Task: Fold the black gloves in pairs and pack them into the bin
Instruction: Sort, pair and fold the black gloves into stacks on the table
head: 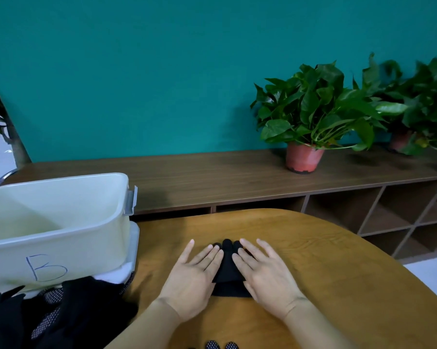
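While both palms press flat with fingers straight, the left hand and right hand flank a black knit glove on the rounded wooden table; the cream plastic bin stands to their left, beside a heap of black dotted gloves.

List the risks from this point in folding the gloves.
1. The left hand and the right hand lie flat on the black gloves without gripping them. When the hands lift off, the gloves may slide out of line, since the fingertips poking out between the hands are not pinned.
2. The loose glove pile lies right in front of the white bin. A folded pair carried across could catch on it or drop in and get mixed up.
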Available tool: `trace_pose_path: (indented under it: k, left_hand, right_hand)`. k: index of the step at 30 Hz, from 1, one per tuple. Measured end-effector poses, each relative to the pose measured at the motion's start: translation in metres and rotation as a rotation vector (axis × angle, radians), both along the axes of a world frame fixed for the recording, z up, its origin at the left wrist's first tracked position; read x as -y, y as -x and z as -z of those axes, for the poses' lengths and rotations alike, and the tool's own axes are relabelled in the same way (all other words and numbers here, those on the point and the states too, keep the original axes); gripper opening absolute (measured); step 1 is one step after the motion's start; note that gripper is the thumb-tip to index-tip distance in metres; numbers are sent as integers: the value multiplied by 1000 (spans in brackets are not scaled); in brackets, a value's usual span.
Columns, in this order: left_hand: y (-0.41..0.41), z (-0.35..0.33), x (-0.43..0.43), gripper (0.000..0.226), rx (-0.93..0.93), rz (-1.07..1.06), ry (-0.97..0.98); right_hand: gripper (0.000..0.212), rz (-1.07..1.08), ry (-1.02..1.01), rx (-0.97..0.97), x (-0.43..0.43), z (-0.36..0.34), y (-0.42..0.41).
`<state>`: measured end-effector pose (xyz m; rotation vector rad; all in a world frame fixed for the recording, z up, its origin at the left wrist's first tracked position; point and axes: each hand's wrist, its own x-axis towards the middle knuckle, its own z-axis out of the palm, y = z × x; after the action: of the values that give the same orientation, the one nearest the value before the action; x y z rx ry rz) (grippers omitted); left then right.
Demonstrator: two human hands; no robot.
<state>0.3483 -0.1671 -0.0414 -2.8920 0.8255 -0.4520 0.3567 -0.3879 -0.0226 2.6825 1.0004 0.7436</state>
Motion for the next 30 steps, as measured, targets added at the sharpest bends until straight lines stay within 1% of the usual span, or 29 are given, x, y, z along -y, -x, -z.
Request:
trace_pose_path:
  k: [3, 5, 8, 10, 11, 12, 14, 15, 17, 20, 22, 24, 26, 28, 30]
  left_hand:
    - [6, -2, -5, 62, -130, -36, -31]
    - [10, 0, -7, 64, -177, -35, -70]
    - [17, -2, -5, 64, -165, -53, -74]
    - [21, -6, -6, 62, -130, -47, -48]
    - [19, -7, -7, 61, -117, -17, -98]
    - [22, -10, -7, 62, -133, 24, -57]
    - [28, -17, -5, 63, -92, 73, 58]
    - [30, -19, -5, 62, -108, 91, 45]
    - [32, -11, -5, 60, -145, 46, 41]
    - [27, -1, 1, 66, -158, 20, -8]
    - [20, 2, 12, 69, -168, 3, -6]
    - [11, 6, 26, 69, -166, -2, 46]
    - [1, 5, 45, 63, -194, 2, 105]
    - [-9, 2, 67, 53, -226, 50, 184]
    - [-23, 4, 86, 52, -187, 49, 152]
  right_hand:
    - [53, 14, -8, -3, 3, 2, 10]
    - [45, 19, -21, -3, 6, 4, 18]
    - [31, 6, -33, -4, 8, 8, 28]
    - [28, 15, -29, -14, 9, 11, 31]
    - [27, 22, -32, -15, 10, 12, 33]
    - [27, 25, -42, -15, 9, 12, 35]
    - [31, 28, -85, -8, 7, 11, 39]
    - [35, 26, -109, -10, 5, 11, 42]
    - [41, 15, -133, -29, 0, 14, 44]
    - [48, 28, -165, -78, -1, 26, 41]
    - [48, 58, -212, -87, 6, 29, 37]
    - [46, 105, -261, -82, 18, 26, 34]
    - [49, 161, -310, -80, 35, 25, 28]
    - [52, 218, -357, -56, 53, 30, 18]
    - [50, 274, -406, -19, 69, 38, 7]
